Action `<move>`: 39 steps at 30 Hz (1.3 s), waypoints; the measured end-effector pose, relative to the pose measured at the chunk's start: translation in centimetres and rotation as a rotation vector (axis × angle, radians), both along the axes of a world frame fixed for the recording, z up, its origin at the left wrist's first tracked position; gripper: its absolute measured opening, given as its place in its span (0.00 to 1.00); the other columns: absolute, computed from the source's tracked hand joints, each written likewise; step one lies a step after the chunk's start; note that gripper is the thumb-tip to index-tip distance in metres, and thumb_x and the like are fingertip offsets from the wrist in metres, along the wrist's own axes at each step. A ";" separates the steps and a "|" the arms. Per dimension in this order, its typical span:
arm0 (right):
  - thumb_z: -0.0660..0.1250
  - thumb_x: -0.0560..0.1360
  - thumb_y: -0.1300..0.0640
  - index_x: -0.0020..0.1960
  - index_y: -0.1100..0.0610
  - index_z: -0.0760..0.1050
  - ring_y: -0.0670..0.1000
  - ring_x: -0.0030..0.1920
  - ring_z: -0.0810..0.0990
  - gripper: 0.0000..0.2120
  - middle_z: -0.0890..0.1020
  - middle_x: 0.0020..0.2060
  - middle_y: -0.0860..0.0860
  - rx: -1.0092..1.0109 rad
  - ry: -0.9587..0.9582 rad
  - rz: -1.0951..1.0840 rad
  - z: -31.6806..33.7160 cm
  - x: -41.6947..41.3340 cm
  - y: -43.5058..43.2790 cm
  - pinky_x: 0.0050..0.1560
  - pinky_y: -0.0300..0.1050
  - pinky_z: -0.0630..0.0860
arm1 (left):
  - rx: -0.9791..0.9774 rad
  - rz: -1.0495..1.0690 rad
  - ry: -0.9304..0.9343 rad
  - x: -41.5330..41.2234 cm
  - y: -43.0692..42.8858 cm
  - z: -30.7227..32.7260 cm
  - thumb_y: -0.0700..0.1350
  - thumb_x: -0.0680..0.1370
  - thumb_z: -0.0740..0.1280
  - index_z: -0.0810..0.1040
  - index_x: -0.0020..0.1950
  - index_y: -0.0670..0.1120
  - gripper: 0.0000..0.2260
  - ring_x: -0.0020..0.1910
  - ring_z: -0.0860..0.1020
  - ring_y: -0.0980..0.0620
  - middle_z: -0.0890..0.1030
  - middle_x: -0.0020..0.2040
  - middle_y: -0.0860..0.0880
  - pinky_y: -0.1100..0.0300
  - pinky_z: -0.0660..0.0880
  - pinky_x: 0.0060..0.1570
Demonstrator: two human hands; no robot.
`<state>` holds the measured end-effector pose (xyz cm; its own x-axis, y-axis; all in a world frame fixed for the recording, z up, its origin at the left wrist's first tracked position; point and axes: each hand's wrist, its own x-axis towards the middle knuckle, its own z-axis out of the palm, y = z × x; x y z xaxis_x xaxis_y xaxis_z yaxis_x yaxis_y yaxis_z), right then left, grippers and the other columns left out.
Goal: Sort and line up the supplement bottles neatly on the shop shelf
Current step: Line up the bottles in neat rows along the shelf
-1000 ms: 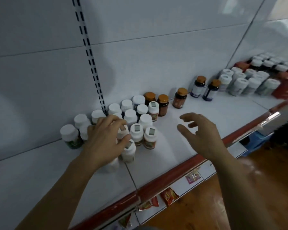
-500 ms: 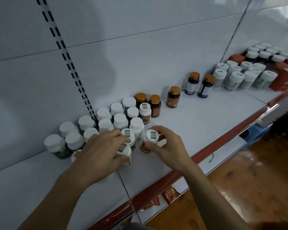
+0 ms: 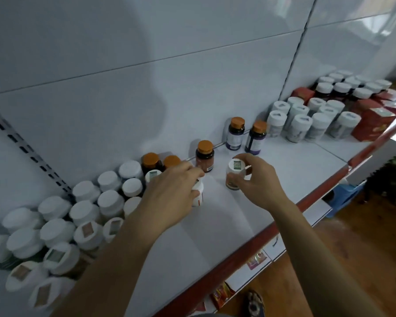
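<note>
My right hand (image 3: 258, 181) grips a white-capped bottle with an orange label (image 3: 234, 177), held upright just over the white shelf (image 3: 284, 170). My left hand (image 3: 172, 191) curls round another white-capped bottle (image 3: 199, 194), mostly hidden under the fingers. Behind it stand amber bottles with orange caps (image 3: 204, 155), and two dark blue-labelled ones (image 3: 236, 133) further right. A dense cluster of white-capped bottles (image 3: 85, 211) fills the shelf to the left.
Larger white bottles (image 3: 300, 124), dark jars (image 3: 341, 88) and red boxes (image 3: 373, 123) crowd the shelf's right end. The shelf's red front edge (image 3: 270, 229) runs diagonally, with a wooden floor below. A slotted upright (image 3: 32, 154) crosses the white back panel.
Both hands have lifted a bottle each from the left cluster and carried them rightward along the shelf toward the amber bottles. The view has shifted right too.
</note>
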<state>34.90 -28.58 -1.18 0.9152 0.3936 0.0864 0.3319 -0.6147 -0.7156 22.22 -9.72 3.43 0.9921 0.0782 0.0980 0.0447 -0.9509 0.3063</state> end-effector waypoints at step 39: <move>0.78 0.69 0.44 0.65 0.50 0.74 0.53 0.55 0.75 0.28 0.79 0.53 0.49 -0.176 -0.369 0.329 5.6 26.3 -11.7 0.53 0.49 0.70 | -0.302 0.291 -0.376 21.0 -10.5 6.5 0.49 0.75 0.75 0.69 0.50 0.50 0.15 0.48 0.76 0.54 0.78 0.50 0.55 0.62 0.72 0.44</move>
<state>61.17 -40.25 4.44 0.6616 0.6930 0.2863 0.7384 -0.5357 -0.4096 43.21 -20.22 9.93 0.8266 0.4232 0.3710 0.1276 -0.7829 0.6089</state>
